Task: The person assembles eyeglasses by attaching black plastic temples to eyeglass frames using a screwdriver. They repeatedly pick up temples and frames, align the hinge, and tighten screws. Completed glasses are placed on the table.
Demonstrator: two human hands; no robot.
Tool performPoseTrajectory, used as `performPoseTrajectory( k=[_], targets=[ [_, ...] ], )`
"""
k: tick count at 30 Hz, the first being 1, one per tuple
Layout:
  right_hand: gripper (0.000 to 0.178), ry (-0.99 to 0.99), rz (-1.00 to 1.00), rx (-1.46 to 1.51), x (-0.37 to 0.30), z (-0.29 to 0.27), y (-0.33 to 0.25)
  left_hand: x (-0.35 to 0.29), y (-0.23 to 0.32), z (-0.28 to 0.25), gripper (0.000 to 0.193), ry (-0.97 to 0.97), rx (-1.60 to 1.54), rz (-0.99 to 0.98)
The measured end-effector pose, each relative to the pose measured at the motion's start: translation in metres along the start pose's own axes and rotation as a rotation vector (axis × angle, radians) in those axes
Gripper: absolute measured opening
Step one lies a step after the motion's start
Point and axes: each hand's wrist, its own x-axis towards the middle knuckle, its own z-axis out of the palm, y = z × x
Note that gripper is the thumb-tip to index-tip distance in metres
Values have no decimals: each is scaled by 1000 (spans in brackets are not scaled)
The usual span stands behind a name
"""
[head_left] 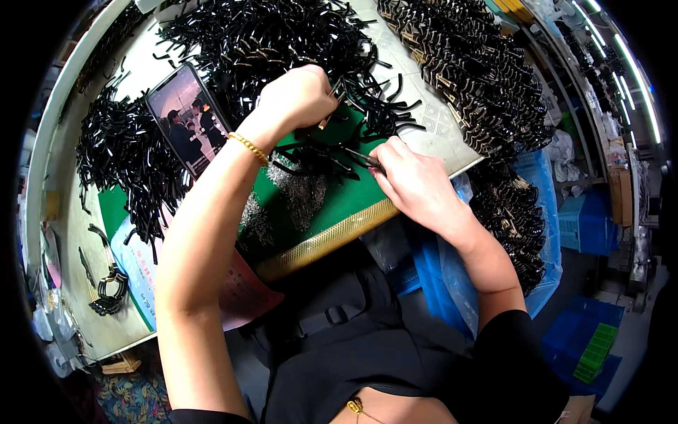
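My left hand (300, 97) is closed, its fingers curled around a thin gold-and-black part of an eyeglass frame (325, 123), mostly hidden by the hand. In my right hand (417, 182) are slim dark tweezers (364, 157), pointing left toward black glossy pieces (318, 157) under my left hand. Below these, small silver bits, perhaps screws, lie in a pile (302, 194) on the green mat (346, 194). A large heap of black glasses temples (261, 35) spreads beyond my left hand.
A phone (187, 120) playing a video leans among more black temples (127, 148). Stacked frames (466, 63) fill the table's far right. A blue lined crate (551, 233) of frames stands right of my right arm. A yellowish ridged strip (328, 240) edges the mat.
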Motion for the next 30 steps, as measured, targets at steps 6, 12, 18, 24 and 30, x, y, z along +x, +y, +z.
performPoseTrajectory(
  k=[6, 12, 18, 24, 30],
  targets=[
    [24, 45, 26, 39, 2, -4, -5, -14, -2, -5, 26, 407, -326, 208],
    [17, 65, 223, 331, -1, -7, 2, -103, 7, -28, 21, 647, -398, 238],
    [16, 73, 357, 589, -3, -16, -6, -268, -61, -19, 11, 665, -230, -367],
    [18, -46, 237, 763, 13, -31, -51, -302, -83, -14, 13, 527, 175, -456],
    [13, -116, 215, 633, 7, -40, -77, -316, -66, -25, 26, 614, 259, -272]
  ],
)
